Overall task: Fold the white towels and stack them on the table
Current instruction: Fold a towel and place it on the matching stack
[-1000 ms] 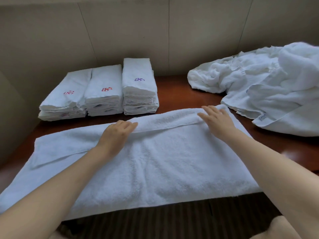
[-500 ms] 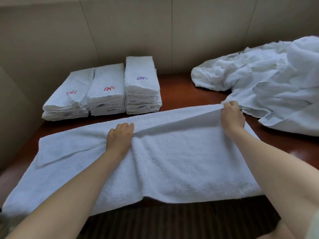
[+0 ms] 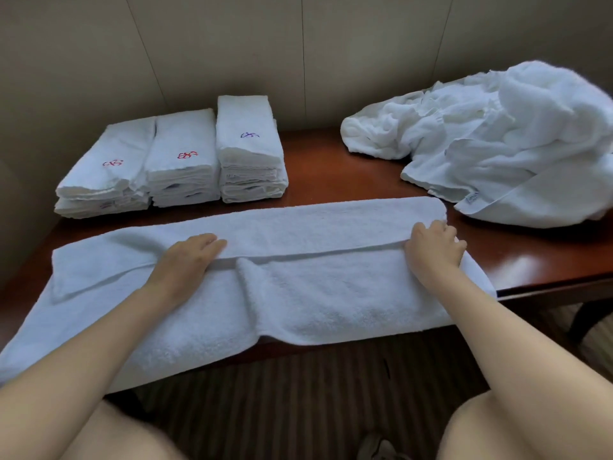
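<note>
- The left hand [image 3: 189,260] lies flat, fingers straight, pressing on the folded-over edge of the white towel [image 3: 298,293] near its middle.
- The right hand [image 3: 433,249] has its fingers curled round the same folded edge at the towel's right end, gripping it.
- The two hands are well apart along the fold line.
- The towel lies on the near part of the brown table [image 3: 530,260], its long axis running left to right, the left end nearer the camera and the right end further back.
- Its far long edge is folded toward the person as a band over the lower layer; its near edge hangs over the table front.
- The cloth is thick, nubbly terry, soft and rounded at the fold, with a raised wrinkle just right of the left hand.
- The table top is glossy reddish-brown wood.
- Three stacks of folded towels [image 3: 185,161] stand side by side at the back left, long axes pointing away from the person, with small red or purple stitched marks on top.
- A crumpled heap of unfolded towels [image 3: 497,144] lies at the back right.
</note>
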The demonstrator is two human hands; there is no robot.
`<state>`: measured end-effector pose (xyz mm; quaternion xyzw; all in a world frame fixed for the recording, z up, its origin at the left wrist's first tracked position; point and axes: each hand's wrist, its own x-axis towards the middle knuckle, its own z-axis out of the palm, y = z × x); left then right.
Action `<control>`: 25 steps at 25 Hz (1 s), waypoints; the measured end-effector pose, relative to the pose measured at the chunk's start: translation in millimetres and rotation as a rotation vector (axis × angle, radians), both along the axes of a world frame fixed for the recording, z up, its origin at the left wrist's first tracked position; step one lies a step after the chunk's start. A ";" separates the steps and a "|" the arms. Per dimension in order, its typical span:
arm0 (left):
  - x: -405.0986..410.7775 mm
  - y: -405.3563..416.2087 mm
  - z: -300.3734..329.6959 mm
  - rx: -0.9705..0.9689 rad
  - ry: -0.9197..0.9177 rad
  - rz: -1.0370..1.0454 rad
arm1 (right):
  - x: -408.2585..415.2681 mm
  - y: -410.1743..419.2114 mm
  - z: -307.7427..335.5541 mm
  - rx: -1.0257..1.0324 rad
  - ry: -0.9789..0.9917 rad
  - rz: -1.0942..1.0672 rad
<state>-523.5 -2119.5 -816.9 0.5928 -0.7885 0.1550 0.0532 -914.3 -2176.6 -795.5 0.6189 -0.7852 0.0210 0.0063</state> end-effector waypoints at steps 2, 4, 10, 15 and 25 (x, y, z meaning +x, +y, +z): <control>7.4 -2.3 -1.3 -0.014 0.031 0.125 | 5.8 7.6 4.9 0.057 0.046 -0.034; 17.5 -4.4 2.7 0.000 0.016 0.284 | 15.7 12.6 10.0 0.079 0.208 -0.002; 59.6 16.1 20.1 0.128 0.190 0.646 | 124.9 39.1 -14.5 -0.120 -0.051 0.691; 73.8 18.4 23.8 0.214 0.201 0.657 | 235.7 39.0 -5.0 -0.149 -0.261 0.996; 110.8 32.8 22.6 0.084 0.392 0.636 | 318.3 16.2 5.2 -0.217 -0.219 0.985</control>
